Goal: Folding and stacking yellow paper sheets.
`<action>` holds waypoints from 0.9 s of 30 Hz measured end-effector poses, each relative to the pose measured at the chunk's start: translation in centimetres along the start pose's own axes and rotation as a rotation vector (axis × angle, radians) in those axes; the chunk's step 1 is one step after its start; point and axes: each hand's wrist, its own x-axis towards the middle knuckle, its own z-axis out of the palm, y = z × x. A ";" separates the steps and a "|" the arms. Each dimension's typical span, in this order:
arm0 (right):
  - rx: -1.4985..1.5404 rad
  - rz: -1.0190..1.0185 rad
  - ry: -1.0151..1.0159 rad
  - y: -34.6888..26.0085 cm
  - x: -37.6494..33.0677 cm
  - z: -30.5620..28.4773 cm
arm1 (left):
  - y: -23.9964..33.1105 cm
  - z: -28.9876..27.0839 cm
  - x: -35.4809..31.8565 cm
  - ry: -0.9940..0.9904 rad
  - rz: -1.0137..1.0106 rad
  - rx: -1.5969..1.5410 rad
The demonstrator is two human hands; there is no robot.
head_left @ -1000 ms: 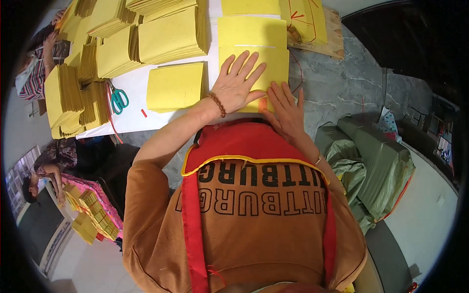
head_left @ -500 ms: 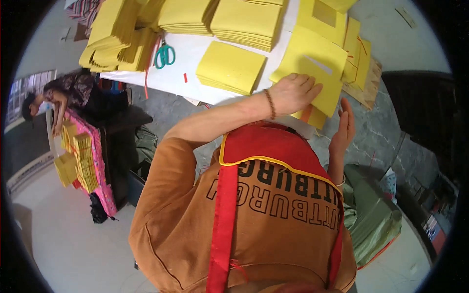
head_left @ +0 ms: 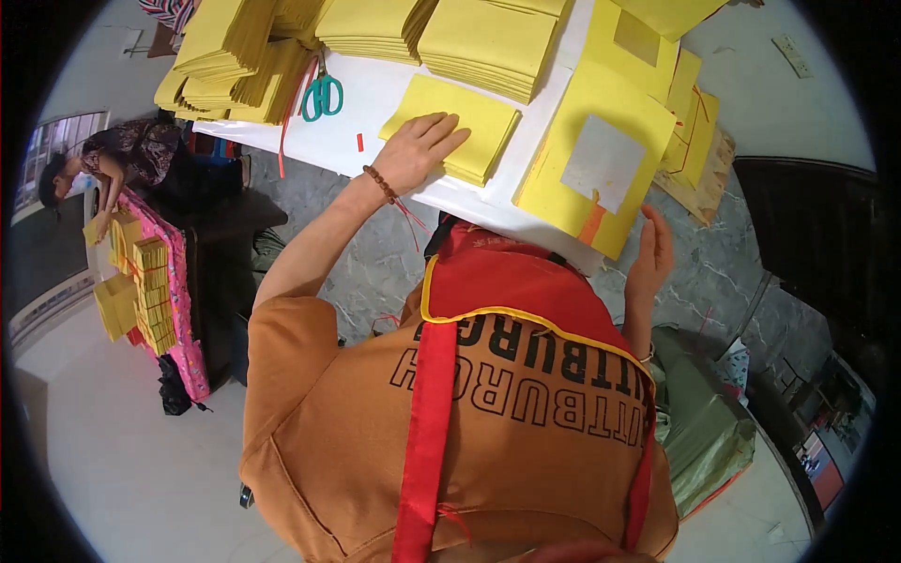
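Left hand (head_left: 418, 150) pressed flat, fingers spread, on a small yellow paper stack (head_left: 460, 127); right hand (head_left: 650, 258) hung released beside an overhanging sheet (head_left: 596, 169), which might slide off the desk (head_left: 375, 103).

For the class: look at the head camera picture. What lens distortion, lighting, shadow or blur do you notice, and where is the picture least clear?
Head view: a fisheye circle with black corners; the white table edge bows. Light is soft and even, shadows faint. The left hand on the small yellow stack is sharp; the right hand beside the large yellow sheet is sharp too. The green scissors read clearly; detail smears towards the rim, at the right above all.
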 end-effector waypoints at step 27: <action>-0.298 -0.255 -0.099 1.8 -0.1 0.4 | 10.5 -1.6 8.3 0.031 0.312 -0.407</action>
